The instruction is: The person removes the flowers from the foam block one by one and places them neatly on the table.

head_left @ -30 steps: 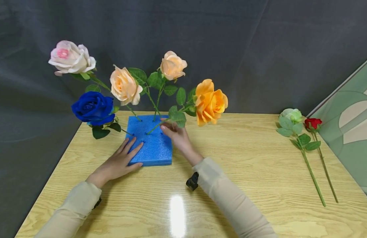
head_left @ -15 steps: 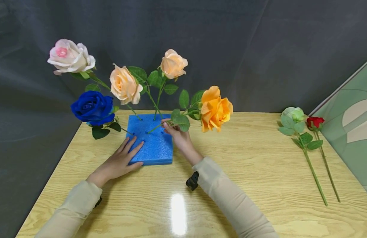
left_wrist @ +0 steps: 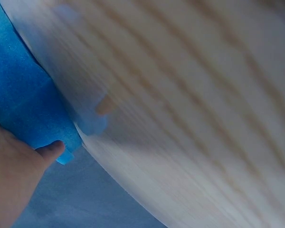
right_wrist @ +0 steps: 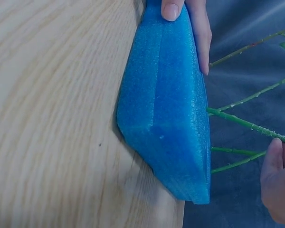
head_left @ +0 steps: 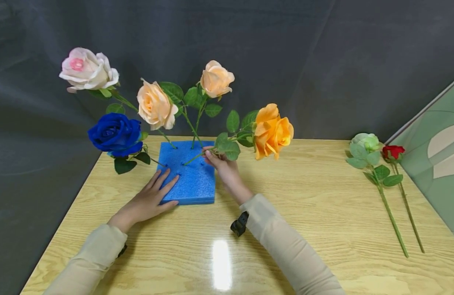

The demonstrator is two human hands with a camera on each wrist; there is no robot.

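Note:
My left hand (head_left: 146,201) lies with fingers spread on the front left of a blue foam block (head_left: 193,186), its thumb along the front edge. An orange rose (head_left: 272,132) leans right out of the foam; my right hand (head_left: 227,174) pinches its green stem (right_wrist: 249,125) between thumb and fingers. Also stuck in the block are a blue rose (head_left: 115,134) at the left, a pale pink-white rose (head_left: 88,70) behind it, and two peach roses (head_left: 156,105) at the back. In the left wrist view, the left thumb (left_wrist: 52,149) touches the foam.
At the right of the wooden table (head_left: 304,196) lie a pale green rose (head_left: 366,142) and a red rose (head_left: 393,152), stems toward the front. A dark curtain (head_left: 285,61) hangs behind the table. A green patterned panel (head_left: 440,143) borders its right side.
The orange rose has tilted further right, dipping and then rising slightly, as my right hand moves a little with its stem. My left hand stays on the foam.

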